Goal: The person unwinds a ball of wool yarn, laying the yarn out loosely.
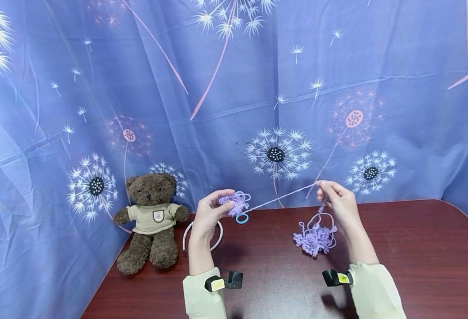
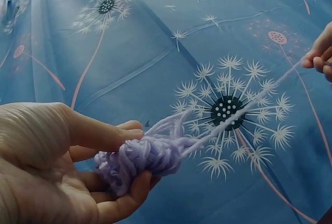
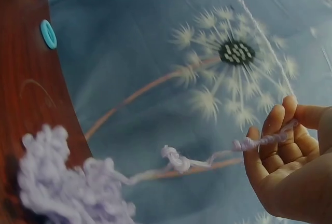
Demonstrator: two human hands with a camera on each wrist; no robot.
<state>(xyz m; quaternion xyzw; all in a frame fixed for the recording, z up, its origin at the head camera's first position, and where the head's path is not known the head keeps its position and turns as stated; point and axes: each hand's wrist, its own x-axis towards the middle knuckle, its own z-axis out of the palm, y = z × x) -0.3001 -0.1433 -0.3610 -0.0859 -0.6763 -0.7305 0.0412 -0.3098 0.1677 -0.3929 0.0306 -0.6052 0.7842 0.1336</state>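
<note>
A small bundle of lilac yarn point(image 1: 239, 204) is held between the thumb and fingers of my left hand point(image 1: 208, 218). In the left wrist view the yarn bundle point(image 2: 140, 162) shows loose loops at its far end. From it a strand point(image 1: 283, 195) runs taut, up and rightward, to my right hand point(image 1: 341, 204). There the thumb and fingertips pinch the strand, as the right wrist view shows of the right hand point(image 3: 290, 156). A twisted, knotted length of yarn point(image 3: 179, 159) trails from that hand to a curly lilac yarn clump point(image 1: 315, 239) below it.
On the dark red table point(image 1: 274, 266) a blue ring point(image 1: 242, 218) lies near the back edge. A whitish hoop point(image 1: 220, 237) is partly hidden behind the left forearm. A brown teddy bear point(image 1: 150, 221) in a beige top sits at left. The blue dandelion curtain point(image 1: 226, 146) hangs behind.
</note>
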